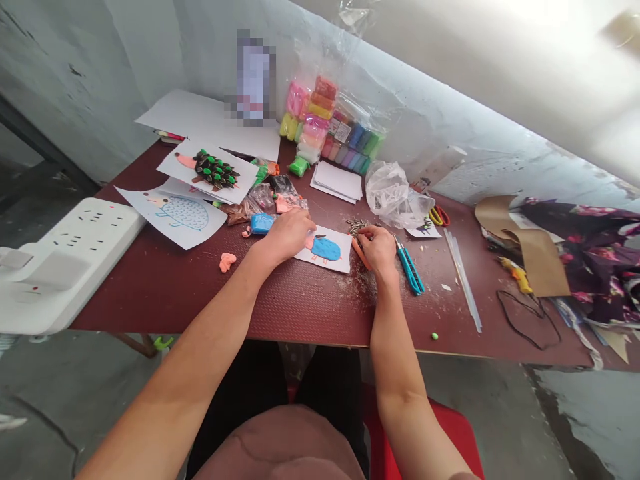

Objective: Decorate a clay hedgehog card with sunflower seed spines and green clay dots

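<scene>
one small white card lies near the middle of the frame on the dark red surface. it has one animal on it, with a fat, round, bright blue body, a pink face on the left and thin orange legs. one dark seed sits on its top edge. the left hand is narrow, its fingers bent at the card's left end. the right hand is narrow too, by the seed pile, over one orange stick. i can't tell if either one grips anything. the seeds are too many to count. two bigger animal pictures lie at the left: one spiky seed animal and one blue drawing. there is one pink lump, one blue cutter, and one yellow glue gun.
</scene>
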`<state>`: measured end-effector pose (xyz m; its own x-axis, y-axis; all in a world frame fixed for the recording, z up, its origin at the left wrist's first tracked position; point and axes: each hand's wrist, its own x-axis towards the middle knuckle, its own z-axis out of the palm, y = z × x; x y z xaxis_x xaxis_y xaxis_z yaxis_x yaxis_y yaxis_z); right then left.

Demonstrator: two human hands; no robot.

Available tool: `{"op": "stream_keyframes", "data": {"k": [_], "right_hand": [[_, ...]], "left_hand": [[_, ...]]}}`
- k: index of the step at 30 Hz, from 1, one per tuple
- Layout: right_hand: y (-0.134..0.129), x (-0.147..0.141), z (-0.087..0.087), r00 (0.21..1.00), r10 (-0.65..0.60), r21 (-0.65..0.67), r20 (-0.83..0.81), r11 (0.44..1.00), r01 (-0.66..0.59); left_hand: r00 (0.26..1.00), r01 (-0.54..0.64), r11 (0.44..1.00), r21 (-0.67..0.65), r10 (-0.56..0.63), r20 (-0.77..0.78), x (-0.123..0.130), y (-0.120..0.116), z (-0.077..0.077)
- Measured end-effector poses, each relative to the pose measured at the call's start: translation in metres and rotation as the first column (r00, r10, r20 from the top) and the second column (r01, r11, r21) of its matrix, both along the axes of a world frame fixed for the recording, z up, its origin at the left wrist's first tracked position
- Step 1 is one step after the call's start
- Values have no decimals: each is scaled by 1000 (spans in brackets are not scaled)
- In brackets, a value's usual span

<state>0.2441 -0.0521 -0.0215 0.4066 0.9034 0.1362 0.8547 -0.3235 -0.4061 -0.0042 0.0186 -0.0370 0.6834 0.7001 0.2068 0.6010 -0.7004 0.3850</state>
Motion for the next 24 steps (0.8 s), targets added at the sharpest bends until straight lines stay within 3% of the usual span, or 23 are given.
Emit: {"op": "stream_keyframes", "data": {"k": [8, 18, 24], "right_hand": [[0, 7, 3, 999, -44, -21, 5, 999, 44], [1, 1, 0, 998, 58, 52, 10, 997, -58], [-1, 21, 4, 982, -70, 258, -176, 959, 114]], "left_hand": [[1000, -16, 1000, -23, 15, -16, 2, -2, 4], [1000, -10, 1000, -15, 9, -27, 1, -3, 5], [998, -28, 999, -28, 27, -48, 3, -5, 9]]}}
